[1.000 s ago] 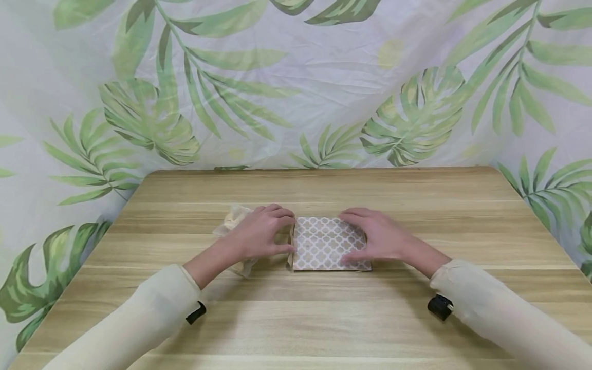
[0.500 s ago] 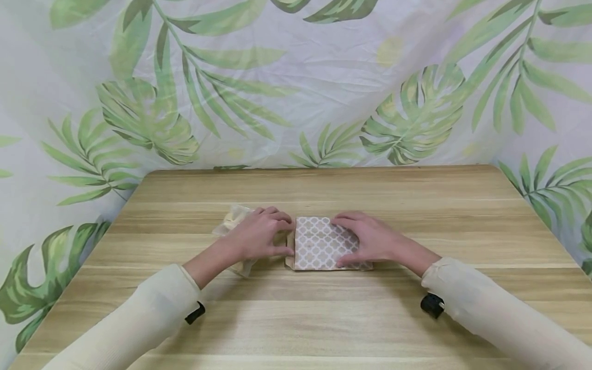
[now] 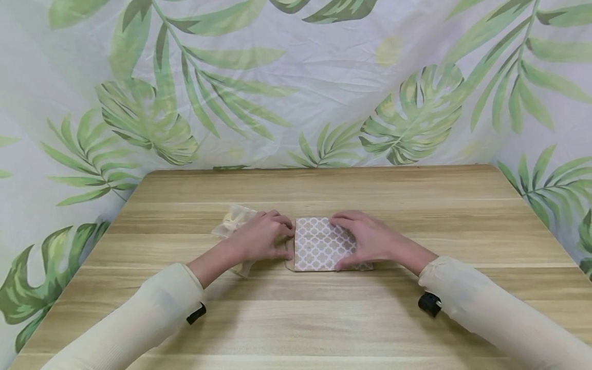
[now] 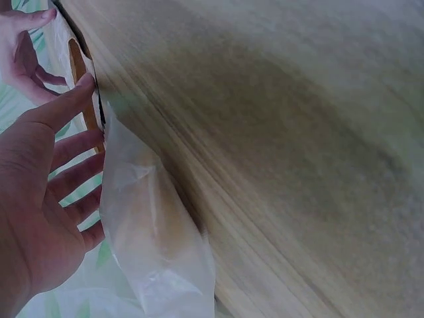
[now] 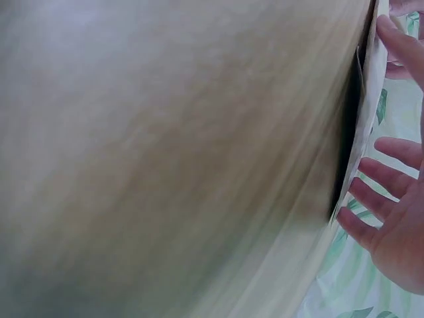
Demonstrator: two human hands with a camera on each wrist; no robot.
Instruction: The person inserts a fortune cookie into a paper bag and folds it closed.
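Observation:
A flat cardboard box with a white lattice pattern on beige lies on the wooden table in the head view. My left hand is at its left end, fingertips and thumb touching the plain flap there. In the left wrist view those fingers look fairly straight beside the box's brown edge. My right hand rests over the box's right part, thumb near the front edge and fingers near the back edge. In the right wrist view its fingers are spread along the box's pale side.
A clear plastic bag with something pale inside lies just left of the box, partly hidden behind my left hand. The wooden table reaches back to a leaf-patterned cloth. Black wrist cameras hang below both sleeves.
My right hand has shifted left over the box. The flap at the left end now sticks out farther to the left, and my left fingers have moved slightly onto it.

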